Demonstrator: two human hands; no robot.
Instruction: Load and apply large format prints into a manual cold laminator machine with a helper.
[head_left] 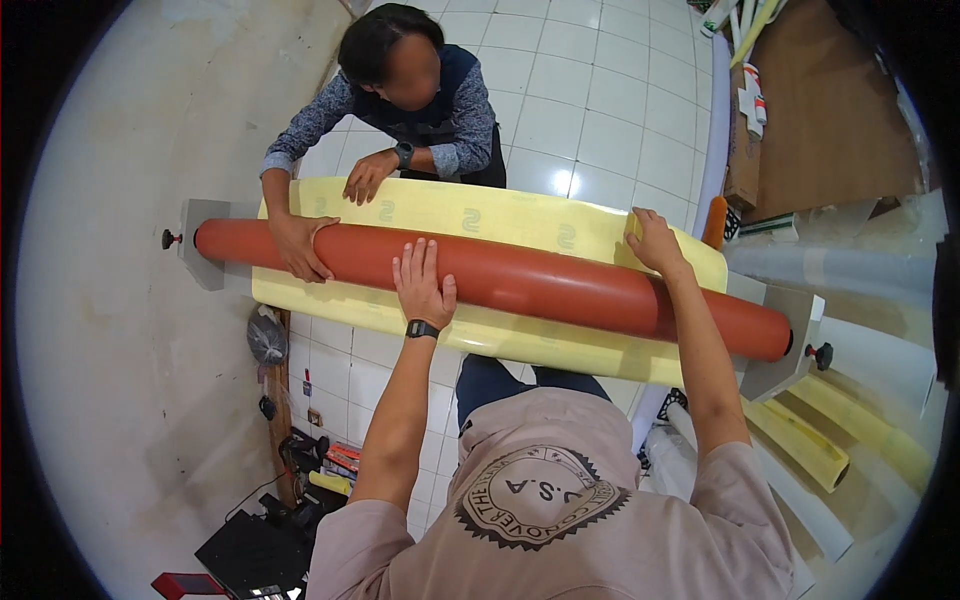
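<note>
A long red roller point(540, 278) runs slantwise across the view, lying over a yellow printed backing sheet point(470, 215). My left hand point(424, 285), wearing a dark wristwatch, rests flat on the roller with its fingers stretched out. Farther right, my right hand point(655, 243) reaches over the roller, its fingers curled at the sheet's far edge; exactly what lies under the fingertips is partly hidden. Across from me, a co-worker's hand point(300, 245) presses on the roller's left part. The co-worker's other hand point(370, 175) is on the sheet's far edge.
Grey end brackets point(205, 265) with black knobs point(820, 356) hold the roller at both ends. Several rolls of film point(805, 445) lie at the right. Black equipment point(255, 550) and cables crowd the lower left beside the wall. White tiles point(590, 120) cover the floor.
</note>
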